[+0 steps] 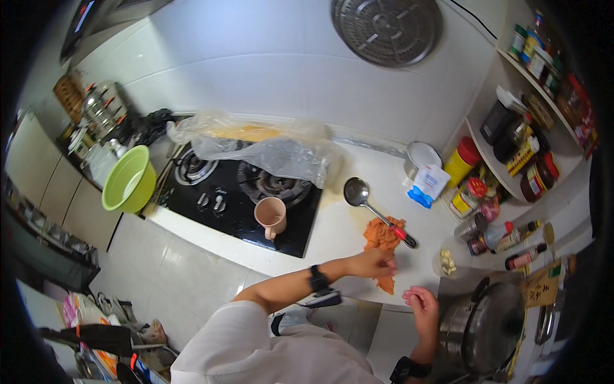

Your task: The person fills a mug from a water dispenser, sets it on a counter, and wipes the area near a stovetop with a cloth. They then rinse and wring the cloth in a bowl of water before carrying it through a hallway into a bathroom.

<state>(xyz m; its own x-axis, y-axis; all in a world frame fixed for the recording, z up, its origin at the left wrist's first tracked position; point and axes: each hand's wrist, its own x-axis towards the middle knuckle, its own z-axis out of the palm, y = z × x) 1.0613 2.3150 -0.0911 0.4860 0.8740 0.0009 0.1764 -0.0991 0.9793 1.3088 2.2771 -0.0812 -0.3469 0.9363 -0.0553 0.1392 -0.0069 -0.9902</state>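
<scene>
My left hand is over an orange cloth that lies crumpled on the white countertop. Its fingers are curled, and whether they pinch the cloth is hidden. A steel ladle with a red and black handle rests with the handle across the cloth's upper part. Near the counter's front edge, my right hand is raised with loosely bent fingers and nothing in it. Peeled garlic cloves lie in a clear dish a little beyond that hand.
A pink mug stands on the black gas hob, with a clear plastic bag spread over its back. A lidded steel pot, sauce bottles and a blue-white packet are at right. A green basin sits left.
</scene>
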